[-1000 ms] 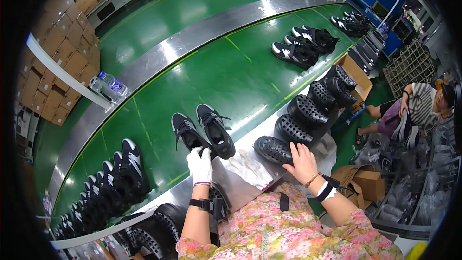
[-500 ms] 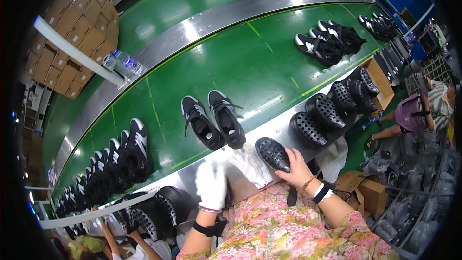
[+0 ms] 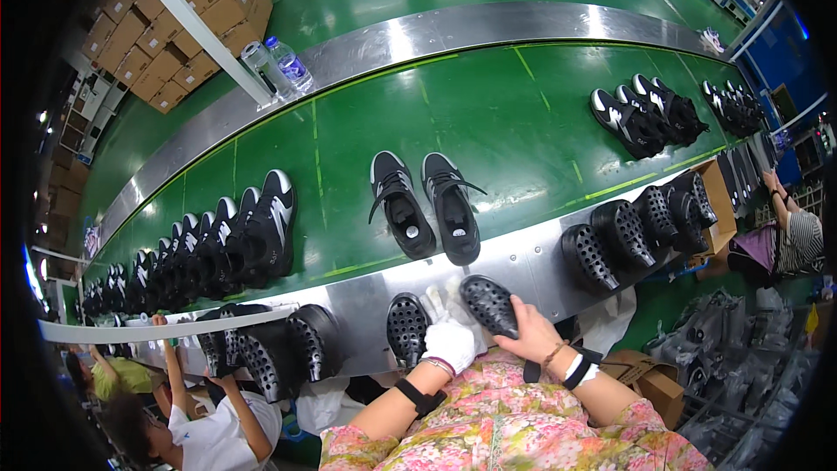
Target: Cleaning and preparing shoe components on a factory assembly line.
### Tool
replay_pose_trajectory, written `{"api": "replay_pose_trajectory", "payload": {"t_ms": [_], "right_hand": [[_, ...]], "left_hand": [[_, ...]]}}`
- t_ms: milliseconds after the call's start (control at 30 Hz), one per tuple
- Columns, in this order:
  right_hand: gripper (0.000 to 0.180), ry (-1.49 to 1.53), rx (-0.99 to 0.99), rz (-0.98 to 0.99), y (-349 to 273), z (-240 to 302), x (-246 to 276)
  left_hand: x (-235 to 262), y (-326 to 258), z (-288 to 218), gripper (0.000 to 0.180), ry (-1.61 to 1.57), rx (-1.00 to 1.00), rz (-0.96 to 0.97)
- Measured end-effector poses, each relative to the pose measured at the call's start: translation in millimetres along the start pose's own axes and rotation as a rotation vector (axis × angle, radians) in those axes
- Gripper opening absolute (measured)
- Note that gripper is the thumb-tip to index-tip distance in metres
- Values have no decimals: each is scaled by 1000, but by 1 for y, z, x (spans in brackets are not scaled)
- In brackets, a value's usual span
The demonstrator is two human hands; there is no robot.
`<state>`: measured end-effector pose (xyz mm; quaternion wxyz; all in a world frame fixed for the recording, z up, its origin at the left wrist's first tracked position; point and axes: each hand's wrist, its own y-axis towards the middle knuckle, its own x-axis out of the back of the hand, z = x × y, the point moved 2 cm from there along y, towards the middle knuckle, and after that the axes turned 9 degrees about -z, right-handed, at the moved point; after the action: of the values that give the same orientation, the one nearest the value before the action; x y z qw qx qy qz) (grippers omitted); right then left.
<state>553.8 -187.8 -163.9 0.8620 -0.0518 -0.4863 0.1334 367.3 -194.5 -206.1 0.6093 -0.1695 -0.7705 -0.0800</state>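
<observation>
My right hand (image 3: 532, 331) is bare and grips a black perforated shoe last (image 3: 490, 303) from its right side, at the near edge of the line. In a white glove, my left hand (image 3: 450, 342) has its fingers stretched forward over a crumpled white cloth or spare glove (image 3: 464, 296). Left of that hand, a second perforated shoe last (image 3: 407, 330) stands on the metal edge, close to the glove. Just beyond, a left black and grey sneaker (image 3: 401, 207) and a right one (image 3: 451, 209) sit side by side, toes pointing away, laces loose.
The green conveyor (image 3: 514, 139) carries a row of sneakers (image 3: 231, 240) on the left and others (image 3: 649, 113) at the far right. More lasts line the metal ledge (image 3: 532, 275) on both sides. Water bottles (image 3: 288, 65) stand on the far rim. Co-workers sit at both ends.
My left hand has moved right and forward, onto the white cloth. The last beside it now shows in full. My right hand still holds its last. The whole view has shifted.
</observation>
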Motion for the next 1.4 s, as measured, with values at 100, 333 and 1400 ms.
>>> {"api": "replay_pose_trajectory", "payload": {"t_ms": [100, 333, 1400], "right_hand": [[90, 1, -7, 29, 17, 31, -19], [77, -285, 149, -228, 17, 62, -10], [39, -256, 141, -121, 195, 79, 68]], "left_hand": [[28, 3, 2, 31, -134, 60, 105], [72, -7, 30, 27, -216, 85, -138], [95, 219, 106, 22, -213, -45, -291]]}}
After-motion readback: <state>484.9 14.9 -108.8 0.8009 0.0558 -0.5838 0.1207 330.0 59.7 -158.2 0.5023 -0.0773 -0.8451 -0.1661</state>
